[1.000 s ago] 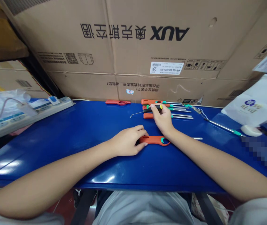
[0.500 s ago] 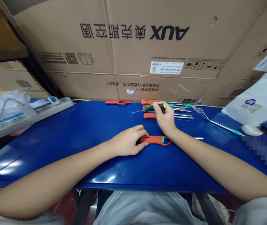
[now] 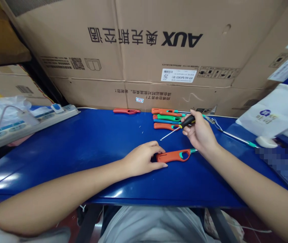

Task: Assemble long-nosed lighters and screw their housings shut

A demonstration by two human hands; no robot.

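Note:
My left hand (image 3: 144, 158) lies on the table with fingers and thumb closed around the near-left end of an orange gas lighter (image 3: 173, 156) with a green trigger. The lighter lies flat, its metal tube passing under my right wrist. In my right hand (image 3: 202, 131) is a black and yellow screwdriver (image 3: 188, 121), gripped by its handle and slanting down to the left. At the tip of its thin shaft sits a small pale piece (image 3: 161, 139), likely a screw, just above the lighter. Two tiny pale screws (image 3: 141, 129) lie on the blue table farther back.
Several lighters (image 3: 166, 117) in orange, green and blue lie in a row at the back. A red lighter shell (image 3: 126, 111) rests left of them. A large cardboard box (image 3: 144, 67) walls the table's back. A power strip (image 3: 36, 126) stands left, a white bag (image 3: 267, 111) right.
My right hand has moved right and toward me, bringing the screwdriver tip from the small screws to above the lighter. My left hand and the lighter have shifted slightly right and nearer.

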